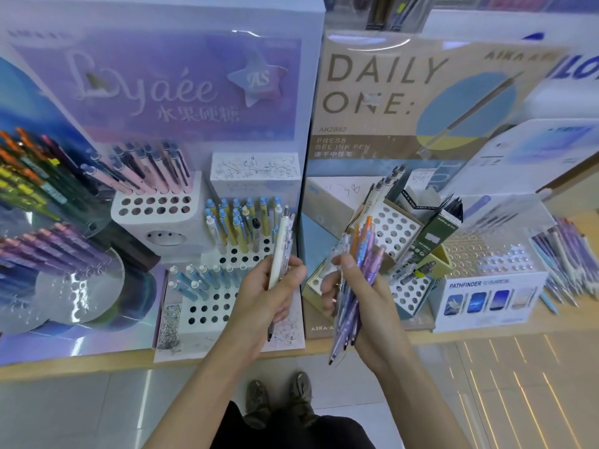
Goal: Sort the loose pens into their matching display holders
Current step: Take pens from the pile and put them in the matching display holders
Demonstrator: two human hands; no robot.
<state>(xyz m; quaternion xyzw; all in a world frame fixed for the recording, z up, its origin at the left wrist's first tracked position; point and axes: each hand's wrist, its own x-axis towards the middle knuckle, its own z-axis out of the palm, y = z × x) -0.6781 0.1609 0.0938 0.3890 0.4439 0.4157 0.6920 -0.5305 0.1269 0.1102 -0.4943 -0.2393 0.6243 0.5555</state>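
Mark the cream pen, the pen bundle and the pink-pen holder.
cream pen (280,244), head view, mid barrel
pen bundle (368,254), head view, upper barrels
pink-pen holder (155,205), head view, holed top face

Left-edge rainbow pens (26,170) cropped; far-right loose pens (567,254) blurred.

Your dark shoes (278,403) stand on pale floor tiles (64,413). Ahead of you, a purple backboard (155,85) sits left of a tan "DAILY ONE:" sign (382,85), with a scribbled test pad (256,168) below the purple one.
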